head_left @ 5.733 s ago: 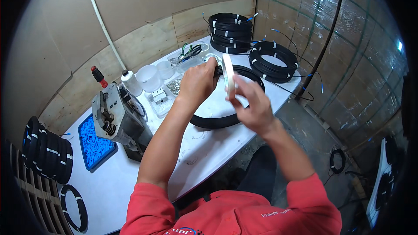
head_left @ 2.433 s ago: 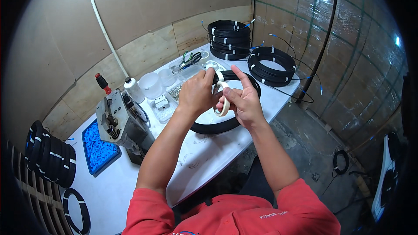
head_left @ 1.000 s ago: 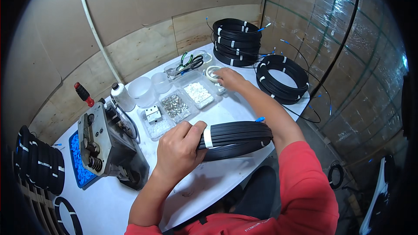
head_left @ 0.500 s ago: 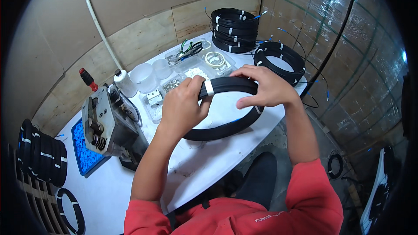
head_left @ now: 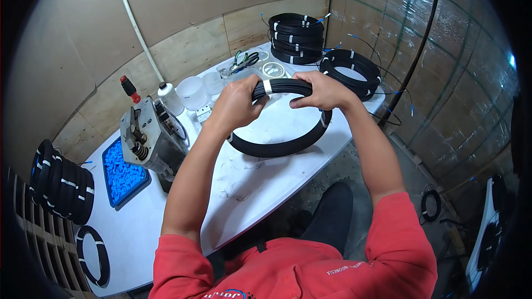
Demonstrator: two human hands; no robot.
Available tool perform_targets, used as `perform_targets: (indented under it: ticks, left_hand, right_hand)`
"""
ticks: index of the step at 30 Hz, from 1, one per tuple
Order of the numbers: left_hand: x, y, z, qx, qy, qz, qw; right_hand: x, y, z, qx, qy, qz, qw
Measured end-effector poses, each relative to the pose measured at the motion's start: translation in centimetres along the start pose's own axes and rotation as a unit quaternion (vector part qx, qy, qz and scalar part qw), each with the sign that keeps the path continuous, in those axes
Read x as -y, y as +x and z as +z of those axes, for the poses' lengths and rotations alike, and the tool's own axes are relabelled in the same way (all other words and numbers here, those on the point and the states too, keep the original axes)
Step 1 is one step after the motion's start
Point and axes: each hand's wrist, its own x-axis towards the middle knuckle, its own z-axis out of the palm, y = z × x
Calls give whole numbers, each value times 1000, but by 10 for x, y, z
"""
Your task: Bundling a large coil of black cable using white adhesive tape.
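Note:
A coil of black cable (head_left: 277,149), bound with white tape bands, is tilted up above the white table between my hands. My left hand (head_left: 239,102) grips its upper left part, right beside a white tape band (head_left: 267,87). With the thumb inside the ring and the fingers over the outside, my right hand (head_left: 321,91) closes round the upper right part. The coil's lower side hangs close over the tabletop; whether it touches cannot be made out.
A metal press (head_left: 152,138) stands left, by a tray of blue plastic pieces (head_left: 123,171). Behind are a white bottle (head_left: 170,98), clear tubs (head_left: 192,93), pliers (head_left: 244,62) and a tape roll (head_left: 274,70). Stacked cable coils (head_left: 296,39) stand at the back; others (head_left: 61,182) lie left.
Both hands have moved farther away over the table with the coil, and my right hand has come closer in round it. The view has also shifted slightly.

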Motion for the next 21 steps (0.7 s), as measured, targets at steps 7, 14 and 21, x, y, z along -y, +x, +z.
perform_targets:
  ticks: [7, 14, 21]
  left_hand:
    - [-4, 1, 3, -43, 34, -31, 998]
    - [5, 5, -7, 18, -20, -53, 998]
    - [-4, 3, -3, -8, -21, -71, 997]
  right_hand:
    - [5, 0, 1, 24, -33, 42, 998]
    - [5, 0, 1, 24, -35, -2, 999]
    - [-2, -7, 4, -11, -5, -21, 1000]
